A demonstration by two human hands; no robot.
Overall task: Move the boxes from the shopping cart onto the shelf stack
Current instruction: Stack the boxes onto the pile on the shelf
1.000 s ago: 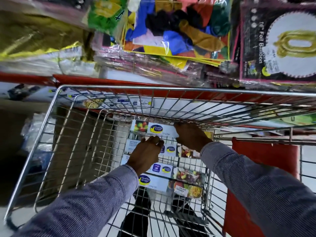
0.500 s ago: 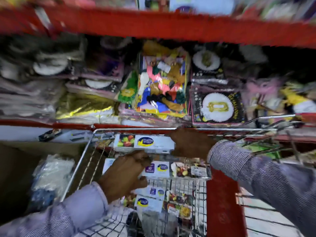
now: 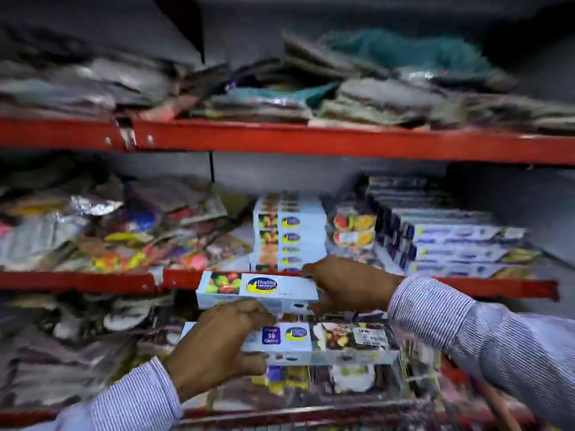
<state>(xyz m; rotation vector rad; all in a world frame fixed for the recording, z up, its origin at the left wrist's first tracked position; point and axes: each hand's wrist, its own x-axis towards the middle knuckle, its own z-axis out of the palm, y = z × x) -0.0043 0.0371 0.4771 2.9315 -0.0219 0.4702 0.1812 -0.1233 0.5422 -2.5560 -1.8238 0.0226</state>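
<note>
My left hand [image 3: 214, 346] grips the left end of a long white wrap box [image 3: 311, 340] with a purple label and food pictures. My right hand [image 3: 351, 286] holds the right end of a second white box [image 3: 258, 289] with a fruit picture and a blue and yellow logo. Both boxes are raised in front of the red middle shelf [image 3: 93, 281]. A stack of the same boxes [image 3: 289, 234] stands on that shelf just behind my right hand. The shopping cart rim [image 3: 311, 412] shows at the bottom edge, blurred.
More long boxes [image 3: 457, 244] lie piled on the middle shelf to the right. Loose plastic packets [image 3: 109, 234] crowd its left part. The upper red shelf [image 3: 311, 141] carries flat packets. Packets also fill the lower shelf at left [image 3: 77, 353].
Both hands lifted a box each out of the cart and up to the middle shelf. The view swung upward from the cart to the shelves.
</note>
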